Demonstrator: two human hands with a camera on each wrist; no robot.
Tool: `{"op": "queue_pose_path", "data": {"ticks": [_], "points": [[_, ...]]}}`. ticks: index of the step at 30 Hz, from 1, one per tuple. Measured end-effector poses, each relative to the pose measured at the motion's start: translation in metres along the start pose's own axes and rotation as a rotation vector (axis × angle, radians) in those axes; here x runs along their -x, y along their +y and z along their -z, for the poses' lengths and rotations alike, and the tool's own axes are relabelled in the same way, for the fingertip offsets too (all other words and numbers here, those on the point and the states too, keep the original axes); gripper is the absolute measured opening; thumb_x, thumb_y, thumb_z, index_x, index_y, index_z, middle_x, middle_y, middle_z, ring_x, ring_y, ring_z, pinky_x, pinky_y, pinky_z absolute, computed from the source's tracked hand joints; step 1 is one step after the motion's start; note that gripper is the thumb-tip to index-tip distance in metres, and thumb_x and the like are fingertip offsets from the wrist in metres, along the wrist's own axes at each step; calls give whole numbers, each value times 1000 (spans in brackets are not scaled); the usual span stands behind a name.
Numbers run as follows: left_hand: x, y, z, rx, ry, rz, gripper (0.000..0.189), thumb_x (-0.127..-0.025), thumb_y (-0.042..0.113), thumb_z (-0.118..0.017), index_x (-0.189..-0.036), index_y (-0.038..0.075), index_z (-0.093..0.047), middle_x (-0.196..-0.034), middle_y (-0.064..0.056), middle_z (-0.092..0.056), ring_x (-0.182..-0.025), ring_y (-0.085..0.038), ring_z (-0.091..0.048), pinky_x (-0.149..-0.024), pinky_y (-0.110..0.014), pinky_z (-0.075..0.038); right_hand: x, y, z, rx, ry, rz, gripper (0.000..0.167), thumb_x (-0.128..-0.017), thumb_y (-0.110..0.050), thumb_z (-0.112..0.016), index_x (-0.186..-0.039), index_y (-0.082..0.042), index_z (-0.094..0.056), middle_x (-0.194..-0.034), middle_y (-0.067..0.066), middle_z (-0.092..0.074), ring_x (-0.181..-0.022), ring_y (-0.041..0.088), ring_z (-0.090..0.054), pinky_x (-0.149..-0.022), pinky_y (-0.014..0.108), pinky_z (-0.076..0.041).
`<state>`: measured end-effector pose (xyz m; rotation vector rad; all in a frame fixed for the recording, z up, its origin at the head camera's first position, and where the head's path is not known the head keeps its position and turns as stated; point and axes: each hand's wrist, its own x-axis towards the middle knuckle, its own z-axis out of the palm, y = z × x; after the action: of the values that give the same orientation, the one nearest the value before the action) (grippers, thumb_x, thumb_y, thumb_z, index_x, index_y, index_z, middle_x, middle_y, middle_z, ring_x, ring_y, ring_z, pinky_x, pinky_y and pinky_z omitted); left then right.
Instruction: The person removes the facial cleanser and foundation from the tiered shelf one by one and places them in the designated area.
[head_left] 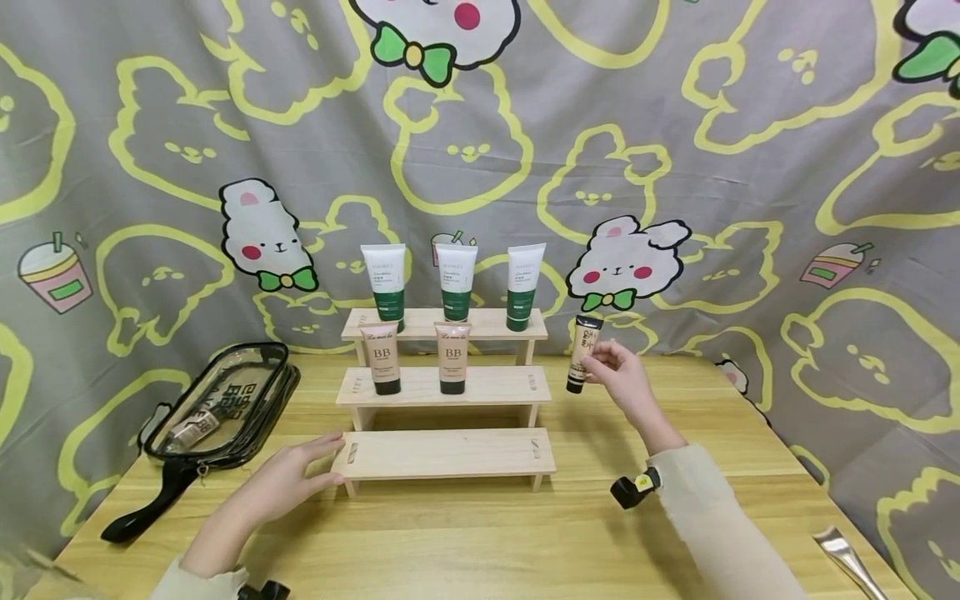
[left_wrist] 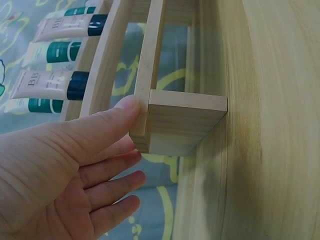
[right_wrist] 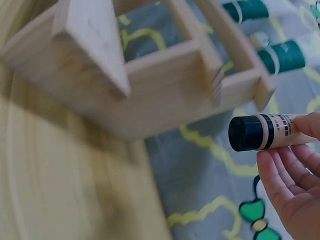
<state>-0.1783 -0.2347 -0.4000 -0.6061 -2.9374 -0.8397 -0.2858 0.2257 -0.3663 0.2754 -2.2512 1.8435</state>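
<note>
My right hand (head_left: 626, 385) pinches a small beige cosmetic tube (head_left: 582, 354) with a black cap and dark lettering. The tube is in the air to the right of a three-step wooden display rack (head_left: 450, 454), cap downward and slightly tilted. At the rack's left end, my left hand (left_wrist: 75, 165) holds the lowest step's corner between thumb and index finger; its other fingers extend loosely. Two BB cream tubes (head_left: 452, 362) stand on the middle step, left and centre. Along the top step stand three white-and-green tubes (head_left: 521, 287). The lowest step is bare.
A clear pouch (head_left: 281, 400) with black trim and a strap lies left of the rack, a BB tube (head_left: 193, 429) inside it. At the front right edge lies a shiny metallic tool (head_left: 847, 558). Patterned grey cloth (head_left: 465, 108) hangs behind the wooden table (head_left: 450, 550).
</note>
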Motion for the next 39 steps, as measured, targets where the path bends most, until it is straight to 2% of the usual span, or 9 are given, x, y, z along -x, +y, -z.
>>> {"op": "queue_pose_path", "data": {"ticks": [7, 11, 14, 17, 21, 25, 34, 39], "points": [[2, 0, -1, -4, 3, 11, 51, -83, 23, -67, -125, -4, -54, -134, -20, -45, -118, -40, -44, -96, -55, -35, -4, 32, 6, 88, -21, -117, 32, -90, -5, -58, -111, 17, -49, -91, 15, -60, -72, 7, -58, -68, 28, -55], [3, 0, -1, 0, -5, 17, 51, -84, 23, -67, -125, -3, -54, -134, -20, -45, -118, -40, -44, -96, -55, -35, -7, 51, 8, 179, -60, -161, 35, -90, -9, -59, -112, 17, -51, -96, 22, -61, -78, 15, -60, -73, 31, -55], [4, 1, 0, 6, -15, 22, 51, -84, 23, -67, -125, -3, -54, -134, -20, -44, -118, -40, -44, -96, -55, -35, -8, 63, 8, 267, -84, -186, 34, -90, -12, -60, -111, 15, -55, -97, 21, -62, -83, 19, -59, -75, 30, -53], [4, 1, 0, 11, -22, 26, 52, -84, 24, -66, -126, -3, -53, -134, -20, -44, -118, -41, -44, -96, -55, -35, -9, 70, 6, 261, -104, -238, 32, -89, -11, -60, -108, 15, -56, -90, 18, -62, -77, 20, -59, -70, 30, -54], [4, 1, 0, 13, -24, 28, 51, -84, 23, -66, -126, -3, -54, -134, -20, -44, -118, -40, -44, -96, -54, -36, -10, 77, 5, 202, -119, -316, 30, -90, -9, -59, -107, 16, -55, -80, 11, -59, -66, 15, -58, -63, 31, -56], [4, 2, 0, 19, -25, 28, 51, -84, 23, -66, -126, -3, -54, -134, -19, -45, -118, -40, -44, -95, -54, -37, -12, 82, 8, 209, -115, -352, 31, -90, -9, -59, -106, 17, -55, -74, 6, -57, -61, 12, -55, -58, 28, -55], [3, 1, 1, 1, -18, 17, 50, -84, 21, -67, -125, -3, -54, -133, -19, -45, -117, -40, -46, -95, -54, -37, -12, 88, 20, 269, -124, -406, 35, -91, -14, -58, -110, 16, -55, -79, 7, -59, -64, 11, -55, -58, 27, -55], [2, 1, 2, 4, -27, 19, 50, -84, 21, -67, -126, -3, -54, -134, -20, -45, -118, -40, -44, -96, -54, -36, -11, 86, 25, 269, -134, -437, 35, -90, -14, -58, -108, 15, -55, -77, 5, -57, -62, 12, -54, -56, 27, -55]]}}
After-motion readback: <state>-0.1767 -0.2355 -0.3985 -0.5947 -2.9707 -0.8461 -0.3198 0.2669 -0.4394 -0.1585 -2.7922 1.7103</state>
